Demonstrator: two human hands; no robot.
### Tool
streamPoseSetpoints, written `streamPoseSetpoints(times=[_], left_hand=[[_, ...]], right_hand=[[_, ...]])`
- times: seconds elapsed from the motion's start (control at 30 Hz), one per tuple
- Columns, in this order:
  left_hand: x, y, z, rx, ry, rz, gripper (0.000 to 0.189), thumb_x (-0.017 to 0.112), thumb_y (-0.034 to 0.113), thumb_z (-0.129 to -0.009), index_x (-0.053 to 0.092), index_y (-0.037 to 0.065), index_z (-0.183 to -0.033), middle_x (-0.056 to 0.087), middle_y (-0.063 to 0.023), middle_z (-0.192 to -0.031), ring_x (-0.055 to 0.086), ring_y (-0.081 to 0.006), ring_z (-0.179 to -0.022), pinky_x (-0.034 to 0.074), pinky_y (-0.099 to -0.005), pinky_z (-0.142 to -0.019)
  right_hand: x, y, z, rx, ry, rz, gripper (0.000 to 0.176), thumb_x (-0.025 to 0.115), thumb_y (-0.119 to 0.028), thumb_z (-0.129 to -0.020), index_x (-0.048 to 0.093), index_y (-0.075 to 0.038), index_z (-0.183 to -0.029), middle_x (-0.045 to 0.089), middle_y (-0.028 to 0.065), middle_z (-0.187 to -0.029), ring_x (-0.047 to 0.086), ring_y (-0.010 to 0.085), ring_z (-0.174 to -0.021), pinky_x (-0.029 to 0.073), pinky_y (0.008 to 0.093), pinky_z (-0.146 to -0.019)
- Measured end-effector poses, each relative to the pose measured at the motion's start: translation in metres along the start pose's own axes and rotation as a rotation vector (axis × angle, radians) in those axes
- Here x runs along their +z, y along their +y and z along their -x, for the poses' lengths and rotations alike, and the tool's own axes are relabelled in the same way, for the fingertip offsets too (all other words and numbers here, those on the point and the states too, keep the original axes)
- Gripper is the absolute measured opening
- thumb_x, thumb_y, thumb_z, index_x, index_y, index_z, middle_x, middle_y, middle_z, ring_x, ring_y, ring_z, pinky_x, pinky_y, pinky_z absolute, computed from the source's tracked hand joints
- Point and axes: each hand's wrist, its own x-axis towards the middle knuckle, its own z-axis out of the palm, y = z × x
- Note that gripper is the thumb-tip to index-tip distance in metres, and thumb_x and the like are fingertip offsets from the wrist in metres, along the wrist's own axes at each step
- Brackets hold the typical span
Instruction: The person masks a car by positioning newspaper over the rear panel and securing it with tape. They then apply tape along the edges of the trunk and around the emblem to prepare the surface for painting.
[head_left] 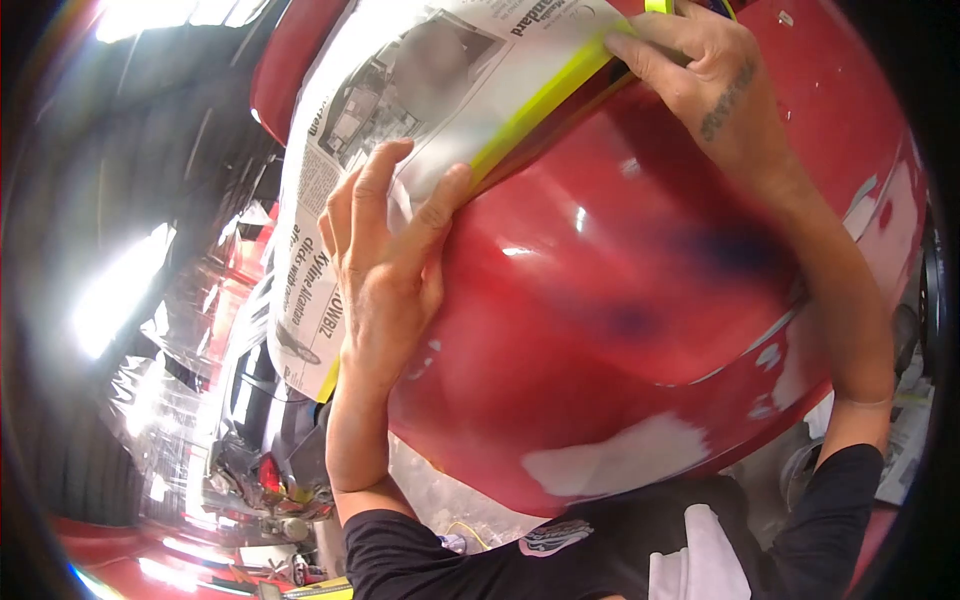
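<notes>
A sheet of newspaper [420,90] lies over the upper left of a red car body panel [600,240]. Bright yellow masking tape [545,95] runs along the paper's edge. My left hand [385,255] rests on the paper with fingers apart, its thumb at the lower end of that strip. Farther up, my right hand [705,80] is closed, thumb and fingers pinching the tape at its upper end. More yellow, apparently the tape roll [660,5], shows behind the right hand, partly cut off by the frame's top edge.
Pale filler patches [615,455] mark the panel's lower edge and right side. Clear plastic sheeting [165,390] hangs at left, near a cluttered heap of parts [275,480]. A white cloth [700,560] hangs on my dark shirt. More newspaper [905,440] is at far right.
</notes>
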Motion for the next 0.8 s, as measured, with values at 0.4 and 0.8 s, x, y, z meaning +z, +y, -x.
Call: streamPoseSetpoints(times=[0.4, 0.8], left_hand=[[0.005, -0.011, 0.011, -0.13, 0.063, 0.266, 0.039, 0.083, 0.004, -0.082, 0.072, 0.004, -0.12, 0.063, -0.0156, -0.142, 0.056, -0.0337, -0.135, 0.043, -0.0438, -0.114], [0.007, -0.017, 0.002, -0.243, 0.067, 0.35, 0.028, 0.086, 0.012, -0.078, 0.072, 0.005, -0.102, 0.065, -0.0139, -0.138, 0.056, -0.0299, -0.134, 0.041, -0.044, -0.115]], right_hand=[[-0.005, -0.005, 0.015, 0.405, -0.095, -0.163, 0.023, 0.074, -0.021, -0.101, 0.079, 0.001, -0.106, 0.059, -0.0008, -0.078, 0.053, 0.0066, -0.07, 0.042, 0.0257, -0.064], [-0.001, -0.01, 0.016, 0.511, -0.142, -0.15, 0.023, 0.075, -0.02, -0.099, 0.079, 0.002, -0.106, 0.063, 0.0041, -0.083, 0.057, 0.0117, -0.078, 0.045, 0.0286, -0.072]])
